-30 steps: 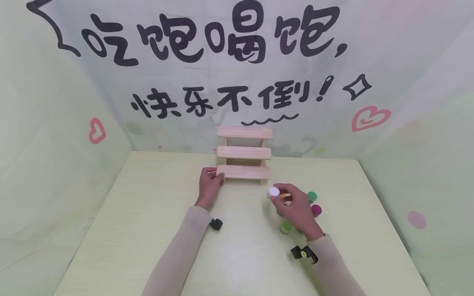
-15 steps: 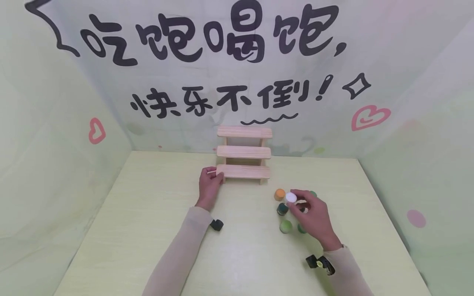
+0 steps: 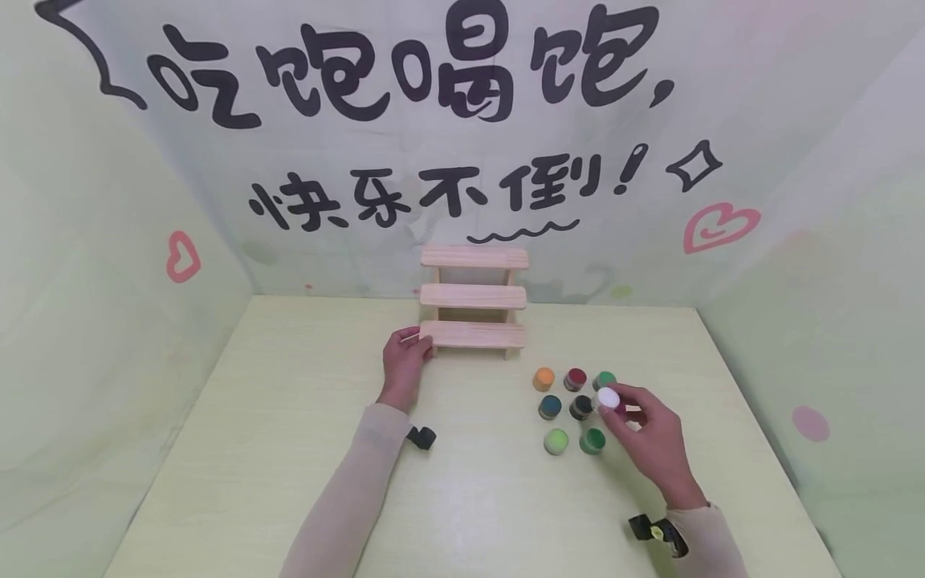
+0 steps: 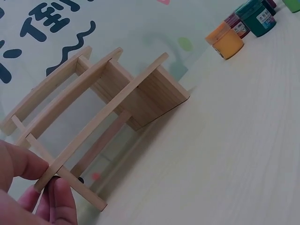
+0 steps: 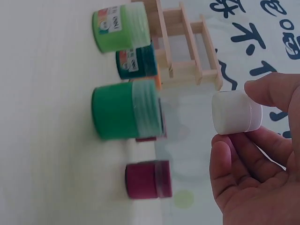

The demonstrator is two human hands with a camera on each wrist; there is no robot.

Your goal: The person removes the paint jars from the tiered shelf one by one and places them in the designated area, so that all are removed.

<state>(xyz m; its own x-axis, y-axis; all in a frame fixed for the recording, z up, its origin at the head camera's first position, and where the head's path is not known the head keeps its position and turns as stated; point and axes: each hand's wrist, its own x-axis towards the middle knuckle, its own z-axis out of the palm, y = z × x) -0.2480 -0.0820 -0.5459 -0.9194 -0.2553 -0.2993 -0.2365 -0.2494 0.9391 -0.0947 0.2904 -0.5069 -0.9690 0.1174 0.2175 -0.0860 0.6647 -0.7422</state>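
My left hand (image 3: 403, 368) holds the left end of the lowest board of a three-step wooden stand (image 3: 473, 334). In the left wrist view, thumb and fingers pinch that board (image 4: 108, 110) from both sides. A small white paint jar (image 5: 234, 112) is pinched between the thumb and fingers of my right hand (image 3: 654, 437), raised above the table. Below and around it stand paint jars: orange (image 3: 543, 379), dark red (image 3: 575, 380), green (image 3: 604, 379), teal (image 3: 550, 407), dark (image 3: 580, 407), light green (image 3: 556, 441) and deeper green (image 3: 592, 441). A magenta jar (image 5: 149, 180) is mostly hidden in the head view.
The stand backs close to a printed cloth wall (image 3: 347, 257) with large black lettering. Cloth also encloses the pale wooden table (image 3: 289, 417) on the left and right. The jars are grouped in rough rows to the right of the stand.
My right hand has carried the white jar rightward and toward me, from beside the orange jar to over the right side of the group. My left hand keeps its hold on the stand.
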